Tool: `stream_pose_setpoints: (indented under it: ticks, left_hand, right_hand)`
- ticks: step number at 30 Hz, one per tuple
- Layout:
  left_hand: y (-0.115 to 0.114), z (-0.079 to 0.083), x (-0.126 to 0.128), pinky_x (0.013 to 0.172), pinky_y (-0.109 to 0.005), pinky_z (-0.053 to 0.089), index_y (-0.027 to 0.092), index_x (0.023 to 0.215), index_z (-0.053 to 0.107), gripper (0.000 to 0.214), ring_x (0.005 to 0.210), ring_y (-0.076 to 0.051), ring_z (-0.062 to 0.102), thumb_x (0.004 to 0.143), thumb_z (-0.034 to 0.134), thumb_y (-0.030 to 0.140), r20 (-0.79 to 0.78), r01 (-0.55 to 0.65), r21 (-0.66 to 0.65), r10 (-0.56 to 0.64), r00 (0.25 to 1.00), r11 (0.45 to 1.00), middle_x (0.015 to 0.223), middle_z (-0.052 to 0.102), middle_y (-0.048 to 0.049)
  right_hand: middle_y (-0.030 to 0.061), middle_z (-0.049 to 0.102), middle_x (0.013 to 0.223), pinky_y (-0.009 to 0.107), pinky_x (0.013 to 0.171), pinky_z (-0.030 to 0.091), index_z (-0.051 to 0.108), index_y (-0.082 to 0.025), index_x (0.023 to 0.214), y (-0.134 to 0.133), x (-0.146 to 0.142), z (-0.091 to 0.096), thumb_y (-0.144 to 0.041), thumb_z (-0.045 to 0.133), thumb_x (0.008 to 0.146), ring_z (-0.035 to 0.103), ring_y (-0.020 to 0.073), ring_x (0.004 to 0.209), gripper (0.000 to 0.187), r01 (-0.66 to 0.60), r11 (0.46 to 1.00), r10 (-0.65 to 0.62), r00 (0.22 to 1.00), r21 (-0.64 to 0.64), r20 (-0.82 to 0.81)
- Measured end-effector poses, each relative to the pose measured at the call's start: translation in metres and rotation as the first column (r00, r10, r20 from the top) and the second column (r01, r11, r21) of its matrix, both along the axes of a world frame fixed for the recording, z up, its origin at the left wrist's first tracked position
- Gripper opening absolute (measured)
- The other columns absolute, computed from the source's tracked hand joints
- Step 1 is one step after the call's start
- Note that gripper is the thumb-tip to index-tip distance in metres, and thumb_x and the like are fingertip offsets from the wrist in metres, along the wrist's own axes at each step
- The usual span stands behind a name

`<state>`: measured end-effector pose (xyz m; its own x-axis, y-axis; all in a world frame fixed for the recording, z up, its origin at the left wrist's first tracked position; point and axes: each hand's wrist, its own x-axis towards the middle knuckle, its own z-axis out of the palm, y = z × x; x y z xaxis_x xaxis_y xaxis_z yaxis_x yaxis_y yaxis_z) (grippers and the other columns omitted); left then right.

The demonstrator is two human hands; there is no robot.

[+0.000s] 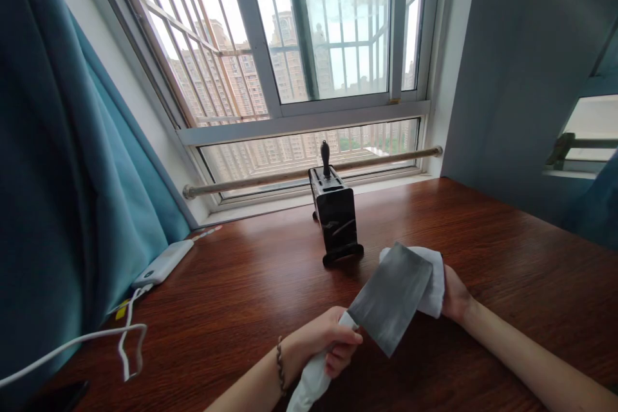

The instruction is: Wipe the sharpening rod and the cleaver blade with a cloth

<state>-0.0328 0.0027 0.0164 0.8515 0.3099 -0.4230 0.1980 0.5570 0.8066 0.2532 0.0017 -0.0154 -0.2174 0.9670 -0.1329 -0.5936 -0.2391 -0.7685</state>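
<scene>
My left hand (333,340) is wrapped round the handle of a cleaver (393,296), whose broad grey blade points up and to the right. White material covers the handle and trails down toward the bottom edge of the view. Behind the blade's far end, my right hand (454,293) holds a folded white cloth (434,277) against or close to the metal; the blade hides part of the cloth and some fingers. Farther back stands a black knife block (338,219) with one dark knife handle (325,158) sticking up out of its top.
Both arms are over a reddish-brown wooden table (232,309). At its left lie a white power bank (164,264) and a white cable (128,341). A blue curtain (111,161) hangs at the left. Beyond the table are a rail (261,180) and a barred window (338,26).
</scene>
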Motion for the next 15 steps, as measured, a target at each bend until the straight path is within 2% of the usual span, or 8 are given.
stream_pose_setpoints:
  ticks: [4, 9, 12, 15]
  left_hand:
    - [0.000, 0.000, 0.002, 0.030, -0.016, 0.015, 0.019, 0.064, 0.035, 0.029, 0.032, -0.003, 0.021, 0.066, 0.062, 0.027, -0.007, 0.007, 0.010, -0.007, 1.000, 1.000, 0.043, 0.028, 0.0088]
    - [-0.004, -0.001, 0.004, 0.030, -0.017, 0.022, 0.018, 0.064, 0.038, 0.026, 0.031, -0.004, 0.025, 0.066, 0.063, 0.027, -0.038, -0.009, 0.090, 0.013, 0.999, 0.996, 0.043, 0.032, 0.0083]
    - [-0.006, 0.002, 0.007, 0.030, -0.017, 0.023, 0.018, 0.065, 0.038, 0.026, 0.032, -0.004, 0.026, 0.066, 0.063, 0.028, -0.057, -0.014, 0.124, 0.021, 0.998, 0.992, 0.042, 0.032, 0.0084]
    - [-0.007, 0.008, 0.014, 0.032, -0.016, 0.020, 0.019, 0.067, 0.038, 0.027, 0.033, -0.003, 0.024, 0.066, 0.063, 0.029, -0.060, -0.022, 0.089, 0.028, 0.998, 0.996, 0.043, 0.030, 0.0091]
  right_hand:
    - [0.0077, 0.069, 0.084, 0.041, 0.090, 0.041, 0.064, -0.015, 0.086, 0.001, 0.003, 0.000, -0.037, 0.038, 0.082, 0.063, 0.0235, 0.088, 0.034, 0.105, 0.988, -0.118, 0.987, -0.110, -0.110]
    - [0.0093, 0.069, 0.090, 0.041, 0.089, 0.042, 0.065, -0.014, 0.088, 0.003, 0.010, 0.006, -0.039, 0.042, 0.078, 0.063, 0.0251, 0.089, 0.035, 0.236, 0.956, -0.268, 0.944, -0.177, -0.193]
    - [0.0075, 0.069, 0.089, 0.040, 0.087, 0.044, 0.065, -0.015, 0.088, 0.004, 0.011, 0.008, -0.031, 0.046, 0.076, 0.063, 0.0242, 0.088, 0.027, 0.250, 0.954, -0.277, 0.946, -0.163, -0.171]
    - [0.0078, 0.069, 0.087, 0.038, 0.086, 0.046, 0.064, -0.014, 0.090, 0.007, 0.013, 0.011, -0.023, 0.051, 0.075, 0.064, 0.0232, 0.087, 0.022, 0.188, 0.974, -0.198, 0.977, -0.128, -0.075]
